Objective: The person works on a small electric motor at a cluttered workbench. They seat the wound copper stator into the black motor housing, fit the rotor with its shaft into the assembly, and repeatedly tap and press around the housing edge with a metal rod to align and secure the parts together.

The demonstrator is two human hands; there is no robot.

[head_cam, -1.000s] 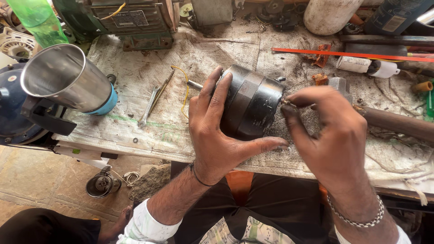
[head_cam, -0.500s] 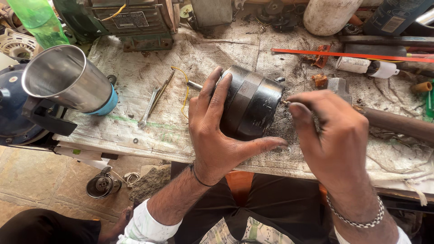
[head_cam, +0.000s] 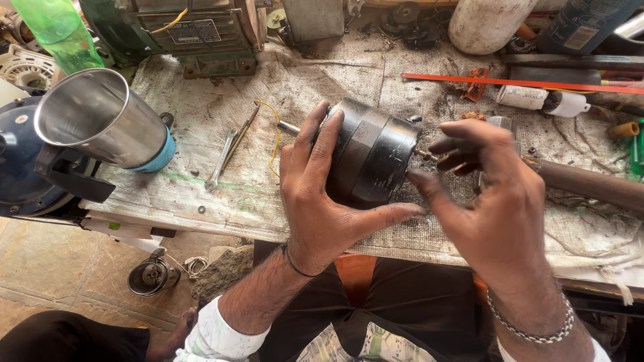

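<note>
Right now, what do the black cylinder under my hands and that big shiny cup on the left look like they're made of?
Black cylinder: likely metal painted or coated black, given its dull sheen and bare steel shaft ends; the left hand grips it. Shiny cup: apparently stainless steel, with a bright brushed reflective wall, on a blue, probably plastic, base.

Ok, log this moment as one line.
left hand: gripping black motor | right hand: fingers at motor shaft | spanner: lying left of the motor
</note>
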